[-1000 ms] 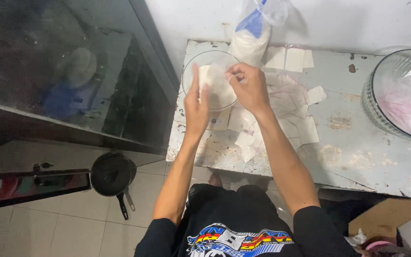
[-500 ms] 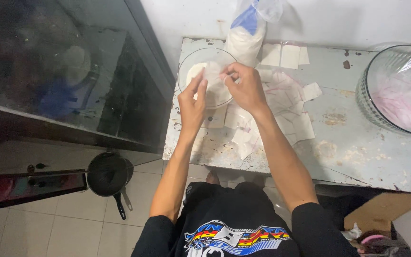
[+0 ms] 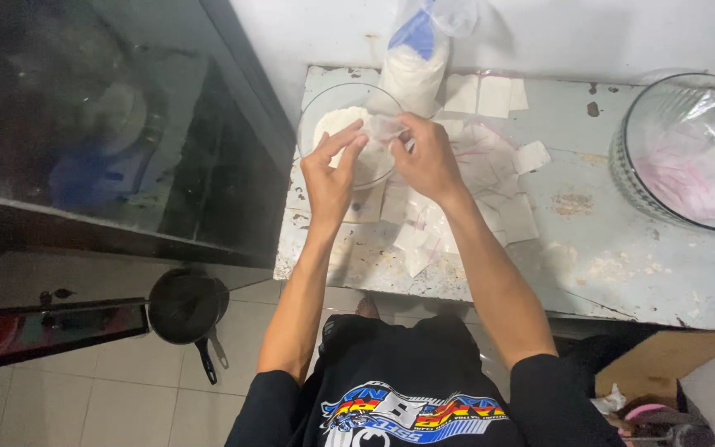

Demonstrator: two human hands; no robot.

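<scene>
A worn, paint-chipped bench (image 3: 589, 248) stands against a white wall, strewn with white paper squares (image 3: 494, 95). Over a glass bowl (image 3: 316, 112) of white powder, both hands meet — the left hand (image 3: 330, 178) and right hand (image 3: 428, 157) pinch a thin, translucent wrapper (image 3: 381, 128) between fingertips. A bag of white powder (image 3: 414, 70) stands just behind — a large glass bowl (image 3: 680, 149) sits far right.

White wall (image 3: 589, 33), worn grey table (image 3: 589, 248), dark glass cabinet (image 3: 84, 124), tiled floor (image 3: 109, 397).
</scene>
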